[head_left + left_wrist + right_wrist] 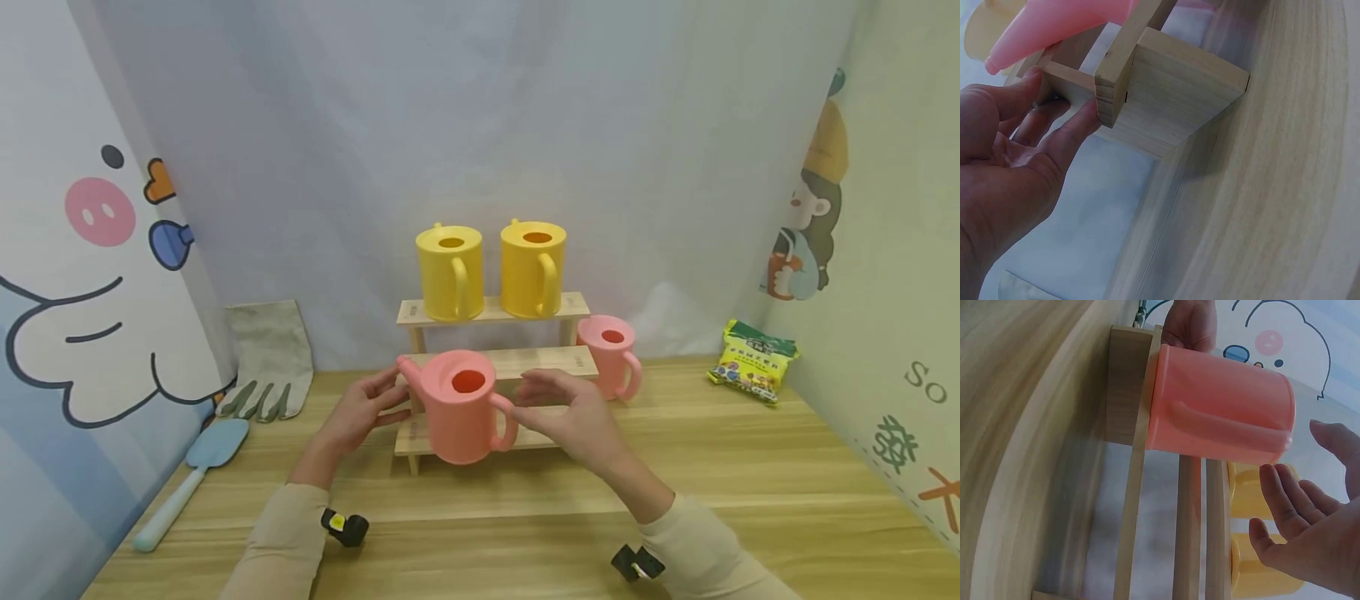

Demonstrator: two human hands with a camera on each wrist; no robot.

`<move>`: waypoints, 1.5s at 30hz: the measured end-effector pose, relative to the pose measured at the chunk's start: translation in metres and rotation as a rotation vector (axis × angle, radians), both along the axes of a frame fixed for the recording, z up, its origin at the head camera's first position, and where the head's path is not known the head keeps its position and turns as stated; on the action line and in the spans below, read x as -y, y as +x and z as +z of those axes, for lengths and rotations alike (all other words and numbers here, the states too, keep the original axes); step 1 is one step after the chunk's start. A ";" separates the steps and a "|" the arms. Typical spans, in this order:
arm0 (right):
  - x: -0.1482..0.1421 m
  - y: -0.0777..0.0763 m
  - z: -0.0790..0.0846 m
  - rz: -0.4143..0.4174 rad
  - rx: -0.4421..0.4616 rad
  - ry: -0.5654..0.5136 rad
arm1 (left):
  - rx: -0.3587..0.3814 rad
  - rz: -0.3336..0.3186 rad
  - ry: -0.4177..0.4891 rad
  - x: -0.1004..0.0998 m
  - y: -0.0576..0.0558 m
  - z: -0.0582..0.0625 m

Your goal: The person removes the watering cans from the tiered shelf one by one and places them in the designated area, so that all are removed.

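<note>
A pink watering can [453, 425] stands upright on the lowest step of a three-step wooden rack [555, 362], its spout to the left and its handle to the right. Beside the spout is my left hand [360, 417], fingers loosely bent; in the left wrist view its fingertips [1088, 115] meet the rack's end. My right hand [577, 417] hovers by the handle with fingers spread, and the right wrist view shows a gap between it and the can. Two yellow watering cans [438, 279] [525, 275] occupy the top step.
Behind the rack's right end stands another pink watering can [606, 358]. A snack packet [753, 362] lies at the back right. On the left are a grey glove [270, 350], leaning on the curtain, and a blue hand trowel [213, 446].
</note>
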State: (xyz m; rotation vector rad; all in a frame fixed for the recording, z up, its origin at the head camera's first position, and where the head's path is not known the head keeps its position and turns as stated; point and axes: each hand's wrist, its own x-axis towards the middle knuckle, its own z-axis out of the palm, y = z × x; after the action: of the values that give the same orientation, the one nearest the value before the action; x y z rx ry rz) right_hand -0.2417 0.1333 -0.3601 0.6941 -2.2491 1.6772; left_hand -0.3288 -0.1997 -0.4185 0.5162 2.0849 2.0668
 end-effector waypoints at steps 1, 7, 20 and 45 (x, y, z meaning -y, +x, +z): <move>0.002 0.000 -0.001 0.000 0.006 0.006 | -0.002 -0.001 0.001 0.000 0.000 0.000; 0.012 0.000 -0.009 -0.001 0.017 -0.005 | -0.013 -0.006 -0.007 0.000 0.000 0.000; 0.035 0.000 -0.021 -0.073 0.082 -0.085 | -0.004 -0.006 -0.001 0.000 0.001 -0.001; 0.039 0.000 -0.024 -0.139 0.282 -0.324 | -0.005 0.002 -0.002 0.001 0.003 0.000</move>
State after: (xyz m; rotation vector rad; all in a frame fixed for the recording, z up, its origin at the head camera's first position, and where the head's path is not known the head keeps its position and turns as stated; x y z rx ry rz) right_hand -0.2419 0.0943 -0.3845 0.2327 -2.0608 2.1072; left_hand -0.3261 -0.2005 -0.4190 0.5190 2.0905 2.0671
